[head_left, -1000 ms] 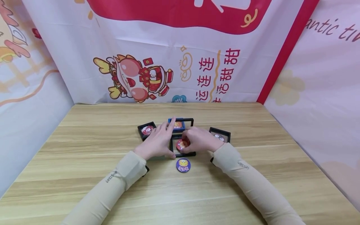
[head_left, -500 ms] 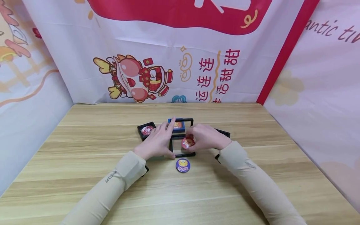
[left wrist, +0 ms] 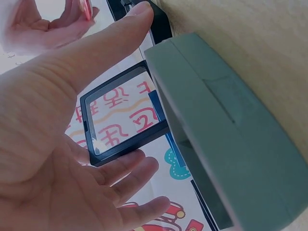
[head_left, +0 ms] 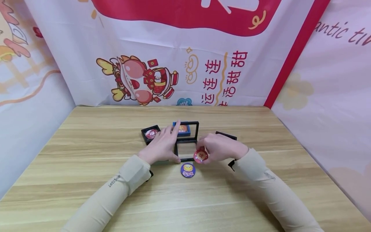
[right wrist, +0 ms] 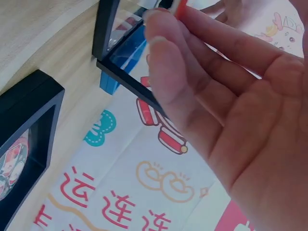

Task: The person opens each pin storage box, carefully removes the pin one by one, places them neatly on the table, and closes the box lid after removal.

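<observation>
A hinged black display frame (head_left: 186,140) with clear windows stands opened on the table, its base flat and its lid raised. My left hand (head_left: 163,144) steadies its left side, thumb at the base's near corner and index finger up along the lid. In the left wrist view, the fingers lie fairly straight and spread beside the lid. My right hand (head_left: 223,145) pinches a red round badge (head_left: 201,156) with a gold centre over the frame's near right corner. On the table just in front of the frame lies a purple round badge (head_left: 188,170) with a yellow cartoon figure.
Behind the lid sits a blue frame (head_left: 186,133) with an orange badge. A black frame (head_left: 157,128) with a red badge is at left; another black frame (right wrist: 54,98) is at right, partly hidden in the head view. A grey-green box (left wrist: 226,130) lies under my left hand.
My right hand has lifted the red badge out of the frame's base and carried it right and towards me, tilting it. The left hand and the frame have stayed in place.
</observation>
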Available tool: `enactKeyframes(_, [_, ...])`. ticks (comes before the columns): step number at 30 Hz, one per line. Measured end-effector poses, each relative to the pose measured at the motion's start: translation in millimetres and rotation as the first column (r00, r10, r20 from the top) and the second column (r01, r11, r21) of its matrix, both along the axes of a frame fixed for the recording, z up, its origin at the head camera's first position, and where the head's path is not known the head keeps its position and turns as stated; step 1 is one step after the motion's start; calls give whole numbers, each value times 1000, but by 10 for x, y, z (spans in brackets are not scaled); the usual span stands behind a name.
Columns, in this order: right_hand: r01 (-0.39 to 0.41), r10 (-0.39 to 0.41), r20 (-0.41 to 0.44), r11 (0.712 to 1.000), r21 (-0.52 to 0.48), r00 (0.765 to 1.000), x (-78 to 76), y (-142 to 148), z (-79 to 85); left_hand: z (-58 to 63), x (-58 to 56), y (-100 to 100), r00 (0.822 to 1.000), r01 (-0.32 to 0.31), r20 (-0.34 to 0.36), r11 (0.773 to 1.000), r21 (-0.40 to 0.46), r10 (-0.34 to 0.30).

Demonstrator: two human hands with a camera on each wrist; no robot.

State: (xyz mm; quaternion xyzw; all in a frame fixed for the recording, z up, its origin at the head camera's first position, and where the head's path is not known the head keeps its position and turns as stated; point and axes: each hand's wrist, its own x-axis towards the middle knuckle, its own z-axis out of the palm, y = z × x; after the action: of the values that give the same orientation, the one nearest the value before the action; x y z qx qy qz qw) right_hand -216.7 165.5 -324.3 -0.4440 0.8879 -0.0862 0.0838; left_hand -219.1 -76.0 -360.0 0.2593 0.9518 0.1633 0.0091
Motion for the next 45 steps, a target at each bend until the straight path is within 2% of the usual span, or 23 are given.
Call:
enactKeyframes(9, [13, -23, 65, 988, 157, 998, 59, -20, -9, 8, -3, 14, 1000, -4, 11, 1000, 2, 4])
enactKeyframes(17, [57, -82, 116, 977, 204, 990, 96, -61, -47, 6, -7, 14, 1000, -4, 7, 1000, 3, 4])
enactKeyframes(26, [104, -116, 27, 957, 271, 993, 113, -133, -85, 55, 3, 21, 1000, -10, 4, 1000, 7, 10])
enactKeyframes(32, [139, -154, 31, 949, 283, 988, 129, -148, -90, 49, -1, 22, 1000, -9, 9, 1000, 9, 9])
enactKeyframes(34, [154, -171, 40, 949, 273, 984, 135, -135, -71, 43, 1, 24, 1000, -8, 11, 1000, 13, 8])
enactKeyframes(37, [174, -180, 6, 958, 227, 984, 133, -70, 17, 31, 3, 29, 1000, -7, 9, 1000, 16, 7])
enactKeyframes(39, [172, -165, -63, 975, 142, 984, 116, -6, 113, 29, 7, 29, 1000, -5, 9, 1000, 15, 5])
enactKeyframes(41, [180, -174, -156, 983, 27, 972, 83, 60, 210, 25, 9, 25, 1000, -4, 10, 1000, 15, 4])
enactKeyframes(43, [179, -199, -209, 978, -111, 957, 27, 99, 287, 20, 8, 14, 1000, -3, 8, 1000, 17, 3])
enactKeyframes(45, [207, -248, -222, 959, -192, 943, -37, 104, 327, 14, 7, 2, 1000, -1, 7, 1000, 23, 1])
